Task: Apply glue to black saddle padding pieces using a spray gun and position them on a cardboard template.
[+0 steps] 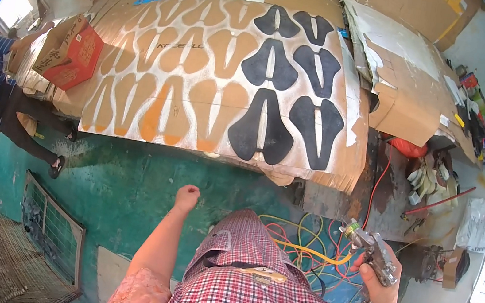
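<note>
Currently, right hand grips one spray gun; left hand clenched; six black shapes (two columns) on cardboard.

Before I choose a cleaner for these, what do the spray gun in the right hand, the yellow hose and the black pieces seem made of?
Spray gun: probably metal, given its silvery, glinting body.
Yellow hose: likely flexible plastic or rubber, bending smoothly.
Black pieces: matte, perhaps foam or fabric; texture too fine to tell.
</note>
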